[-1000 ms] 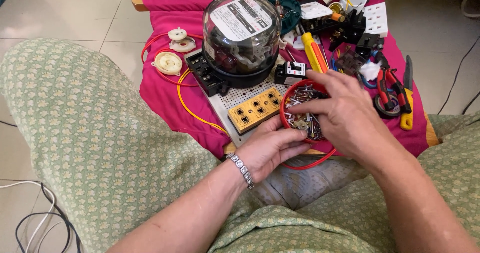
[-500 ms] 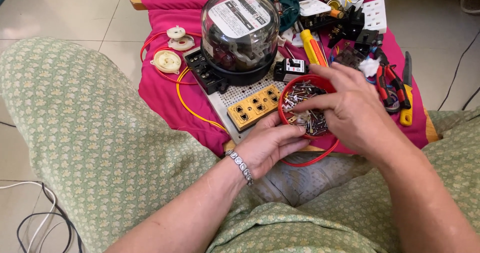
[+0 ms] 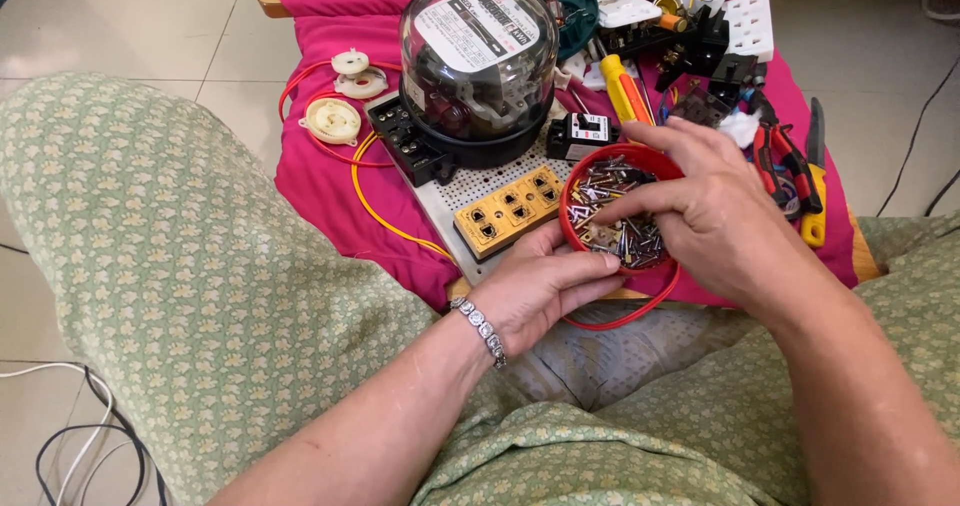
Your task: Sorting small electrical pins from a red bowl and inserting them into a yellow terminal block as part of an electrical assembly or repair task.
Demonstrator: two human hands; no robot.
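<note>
Soft, even daylight fills the sharp view, throwing only faint shadows under the right hand and left hand, while a pale glare streaks the meter's glass dome and the floor tiles look washed out.

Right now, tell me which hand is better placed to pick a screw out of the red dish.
Right. The right hand is over the red dish with fingertips in the screws; the left hand steadies the near rim from below.
</note>
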